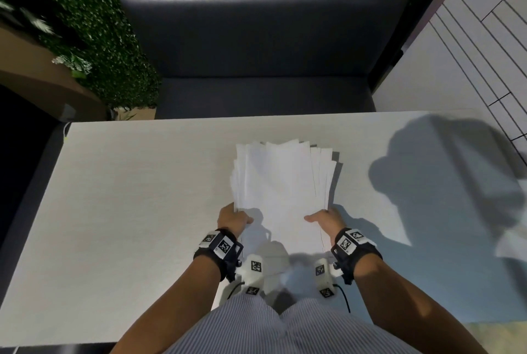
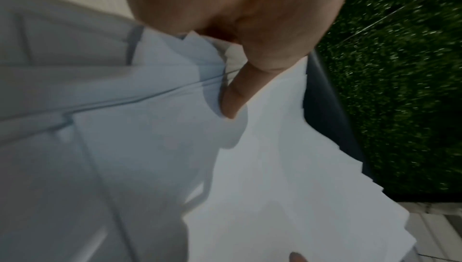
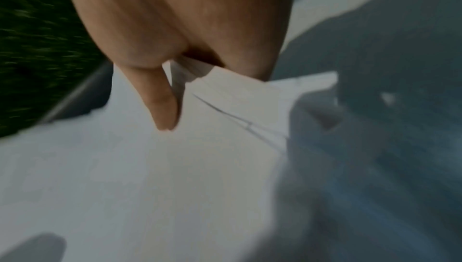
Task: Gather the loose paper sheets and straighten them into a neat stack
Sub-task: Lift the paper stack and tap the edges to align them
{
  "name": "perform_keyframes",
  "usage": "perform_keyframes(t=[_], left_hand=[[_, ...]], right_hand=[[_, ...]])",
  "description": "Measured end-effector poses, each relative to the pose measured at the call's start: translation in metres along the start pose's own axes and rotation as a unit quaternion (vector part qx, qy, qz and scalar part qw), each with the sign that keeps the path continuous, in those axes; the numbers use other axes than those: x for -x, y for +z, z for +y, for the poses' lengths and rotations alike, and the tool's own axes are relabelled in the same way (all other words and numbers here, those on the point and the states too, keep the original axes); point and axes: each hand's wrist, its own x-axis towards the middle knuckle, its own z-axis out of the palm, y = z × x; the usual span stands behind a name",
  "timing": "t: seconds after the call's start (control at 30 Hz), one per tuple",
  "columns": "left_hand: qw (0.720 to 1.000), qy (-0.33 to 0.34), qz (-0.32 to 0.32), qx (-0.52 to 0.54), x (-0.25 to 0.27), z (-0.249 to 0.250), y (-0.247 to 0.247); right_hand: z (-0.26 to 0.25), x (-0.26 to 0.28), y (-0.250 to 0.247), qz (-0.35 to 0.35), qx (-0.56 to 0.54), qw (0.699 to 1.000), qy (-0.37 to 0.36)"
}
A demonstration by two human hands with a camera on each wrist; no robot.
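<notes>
A bundle of white paper sheets is held up over the pale table, its far edges fanned and uneven. My left hand grips the bundle's near left edge, thumb on top. My right hand grips the near right edge the same way. In the left wrist view the thumb presses on the top paper sheet, with offset sheet corners showing beside it. In the right wrist view the thumb lies on the papers, other fingers hidden beneath.
A dark padded bench stands beyond the table's far edge. A green hedge wall rises at the back left. Pale tiled floor lies to the right. Strong shadows fall on the table's right side.
</notes>
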Motion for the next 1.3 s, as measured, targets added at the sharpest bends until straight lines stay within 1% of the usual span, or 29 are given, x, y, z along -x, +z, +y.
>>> perform_keyframes(t=[0.1, 0.17, 0.23, 0.27, 0.3, 0.4, 0.53, 0.7, 0.83, 0.87, 0.97, 1.03, 1.13, 1.2, 1.3], left_hand=[[0.992, 0.102, 0.033, 0.072, 0.014, 0.030, -0.011], [0.976, 0.168, 0.034, 0.136, 0.025, 0.060, -0.021], [0.962, 0.205, 0.027, 0.179, 0.038, 0.085, -0.031], [0.957, 0.217, 0.021, 0.193, 0.044, 0.093, -0.036], [0.952, 0.226, 0.012, 0.205, 0.049, 0.099, -0.039], [0.946, 0.234, -0.015, 0.222, 0.058, 0.104, -0.041], [0.954, 0.214, -0.008, 0.209, 0.055, 0.096, -0.032], [0.956, 0.201, 0.007, 0.213, 0.050, 0.093, -0.037], [0.965, 0.183, -0.004, 0.189, 0.047, 0.087, -0.038], [0.964, 0.185, -0.005, 0.189, 0.049, 0.086, -0.038], [0.959, 0.230, -0.001, 0.163, 0.053, 0.089, -0.041], [0.958, 0.248, -0.005, 0.146, 0.054, 0.090, -0.043], [0.962, 0.249, -0.025, 0.112, 0.053, 0.088, -0.040], [0.956, 0.265, -0.032, 0.120, 0.057, 0.087, -0.039], [0.941, 0.304, -0.016, 0.149, 0.063, 0.093, -0.042]], right_hand=[[-0.021, 0.015, -0.008, 0.025, -0.092, 0.990, -0.108], [-0.048, 0.036, -0.014, 0.048, -0.158, 0.969, -0.184], [-0.071, 0.055, -0.020, 0.078, -0.223, 0.941, -0.243], [-0.078, 0.062, -0.022, 0.085, -0.250, 0.927, -0.266], [-0.082, 0.064, -0.024, 0.083, -0.266, 0.920, -0.276], [-0.087, 0.067, -0.026, 0.076, -0.284, 0.920, -0.260], [-0.087, 0.060, -0.018, 0.078, -0.219, 0.941, -0.246], [-0.085, 0.061, -0.016, 0.084, -0.252, 0.934, -0.237], [-0.074, 0.056, -0.010, 0.072, -0.229, 0.948, -0.208], [-0.073, 0.056, -0.010, 0.067, -0.228, 0.949, -0.206], [-0.075, 0.061, -0.014, 0.082, -0.244, 0.941, -0.219], [-0.076, 0.064, -0.018, 0.091, -0.253, 0.938, -0.218], [-0.074, 0.066, -0.018, 0.070, -0.225, 0.950, -0.206], [-0.073, 0.071, -0.019, 0.063, -0.211, 0.953, -0.209], [-0.074, 0.072, -0.023, 0.092, -0.246, 0.937, -0.229]])
